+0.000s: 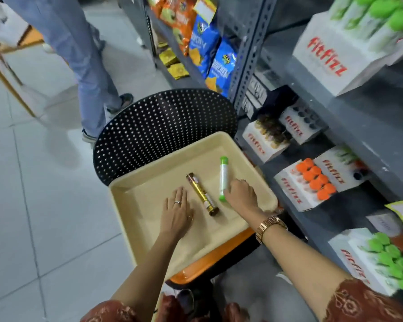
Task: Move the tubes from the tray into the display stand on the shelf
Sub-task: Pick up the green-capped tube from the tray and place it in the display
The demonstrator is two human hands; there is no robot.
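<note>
A beige tray [149, 231] rests on a chair seat. Two tubes lie in it: a gold and brown tube [201, 194] and a white tube with green caps [223, 176]. My left hand [176, 212] lies flat and open on the tray floor, just left of the gold tube, not touching it. My right hand [241, 195] is curled at the lower end of the green tube, fingers touching it; a firm grip cannot be seen. White display stands sit on the shelf at right, one with orange-capped tubes [312, 180] and one with green-capped tubes [386, 256].
The tray sits on an orange-seated chair with a black perforated back [163, 126]. A grey metal shelf unit [358, 126] fills the right side, with snack bags [209, 49] further back. Another person's legs [86, 66] stand on the tiled floor behind the chair.
</note>
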